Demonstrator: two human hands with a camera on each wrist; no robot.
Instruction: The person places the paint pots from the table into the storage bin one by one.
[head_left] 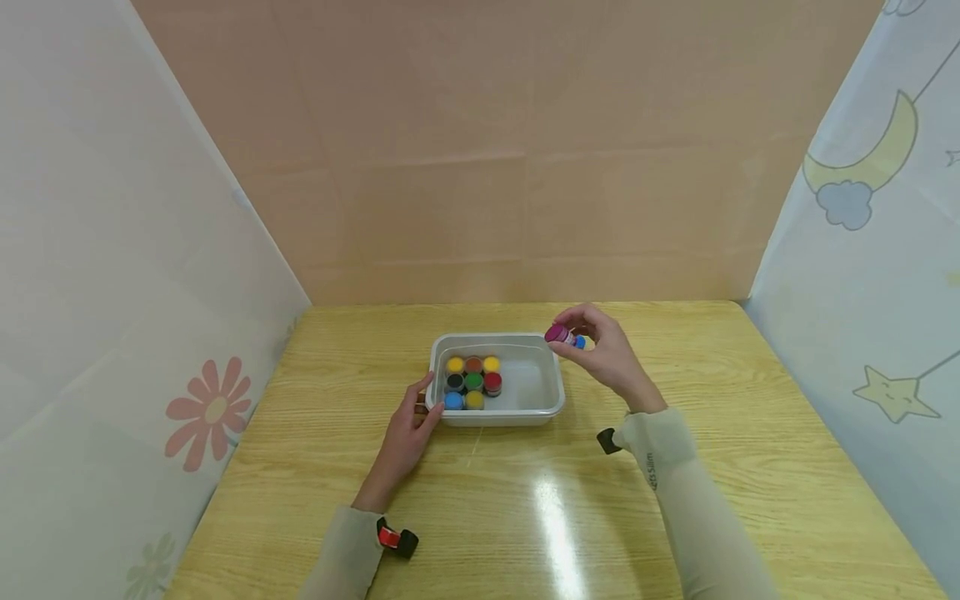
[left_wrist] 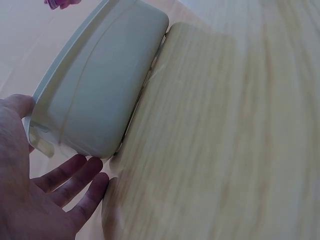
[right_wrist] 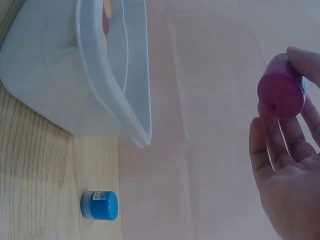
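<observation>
My right hand (head_left: 603, 354) pinches a small paint jar with a purple lid (head_left: 557, 333) between thumb and fingers, above the right end of a white plastic tub (head_left: 525, 414). The right wrist view shows this purple jar (right_wrist: 282, 92) tilted, lid toward the camera. My left hand (head_left: 408, 429) holds the tub's left end, thumb at the rim and fingers (left_wrist: 92, 167) against the end wall below the handle. Inside the tub, several similar jars with yellow, brown, black, green, red and blue lids stand grouped at the left, among them a green-lidded jar (head_left: 473, 382).
A blue-lidded jar (right_wrist: 100, 205) stands on the wooden table (head_left: 480, 517) just right of the tub, partly behind my right hand in the head view. A tan sheet (head_left: 480, 208) rises behind the table, with patterned white sheets (head_left: 847, 317) at both sides.
</observation>
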